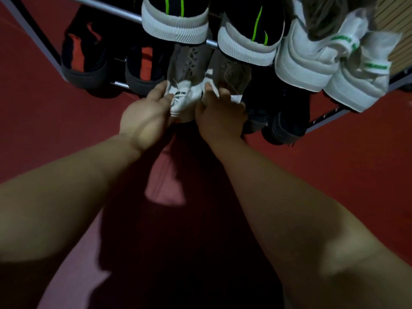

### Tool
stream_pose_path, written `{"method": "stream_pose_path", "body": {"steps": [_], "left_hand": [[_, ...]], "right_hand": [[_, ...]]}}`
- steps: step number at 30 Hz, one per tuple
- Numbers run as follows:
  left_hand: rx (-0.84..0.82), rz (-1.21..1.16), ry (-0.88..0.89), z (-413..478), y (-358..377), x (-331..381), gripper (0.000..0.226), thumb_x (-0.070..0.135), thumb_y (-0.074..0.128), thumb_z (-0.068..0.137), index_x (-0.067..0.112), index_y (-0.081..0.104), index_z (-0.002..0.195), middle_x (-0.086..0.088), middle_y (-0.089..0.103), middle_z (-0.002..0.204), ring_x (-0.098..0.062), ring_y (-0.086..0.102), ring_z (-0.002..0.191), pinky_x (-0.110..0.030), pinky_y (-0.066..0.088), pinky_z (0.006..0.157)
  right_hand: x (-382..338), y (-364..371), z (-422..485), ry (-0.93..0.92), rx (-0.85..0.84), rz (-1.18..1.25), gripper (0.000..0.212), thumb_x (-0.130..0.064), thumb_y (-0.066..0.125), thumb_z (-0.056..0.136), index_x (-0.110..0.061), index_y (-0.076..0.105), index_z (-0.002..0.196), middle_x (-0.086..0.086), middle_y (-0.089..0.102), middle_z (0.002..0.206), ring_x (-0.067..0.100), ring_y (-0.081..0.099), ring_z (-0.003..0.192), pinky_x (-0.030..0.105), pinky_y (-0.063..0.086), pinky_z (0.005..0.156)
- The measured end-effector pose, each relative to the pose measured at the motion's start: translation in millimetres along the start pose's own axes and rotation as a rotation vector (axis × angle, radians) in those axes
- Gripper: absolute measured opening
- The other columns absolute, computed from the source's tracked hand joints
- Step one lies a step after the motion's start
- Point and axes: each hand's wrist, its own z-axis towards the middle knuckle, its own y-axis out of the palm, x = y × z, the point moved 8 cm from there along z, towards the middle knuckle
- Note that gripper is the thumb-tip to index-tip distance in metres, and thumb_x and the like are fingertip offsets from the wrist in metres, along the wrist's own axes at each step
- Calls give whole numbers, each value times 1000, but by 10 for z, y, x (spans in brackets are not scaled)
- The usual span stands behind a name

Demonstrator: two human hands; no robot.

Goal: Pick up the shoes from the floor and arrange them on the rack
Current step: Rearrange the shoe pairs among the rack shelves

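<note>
- The left hand (147, 110) is curled round the white heel of a grey shoe (185, 61).
- The right hand (220, 114) is clamped on the heel of the second grey shoe (231, 72), close beside the first.
- Both shoes are held on a lower rail of the rack (107, 7), straight ahead of the hands.
- Above the hands, black shoes with green stripes (176, 25) are seen.
- White shoes (312, 63) are seen right of the right hand.
- Dark shoes (84, 74) are seen left of the left hand.
- Red floor (334, 175) lies beneath.

Dim, underexposed scene; a heavy shadow darkens the red floor (334, 175) toward 6 o'clock, forearms softly blurred, wide-angle bending at edges.
</note>
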Motion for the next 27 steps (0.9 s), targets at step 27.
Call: {"method": "stream_pose_path", "body": {"steps": [27], "left_hand": [[-359, 378, -107, 331, -254, 211, 107, 83, 49, 63, 14, 32, 142, -22, 4, 157, -36, 18, 142, -39, 22, 111]], "right_hand": [[399, -15, -177, -301, 30, -152, 97, -71, 54, 71, -19, 25, 147, 13, 38, 143, 29, 21, 142, 51, 0, 114]]}}
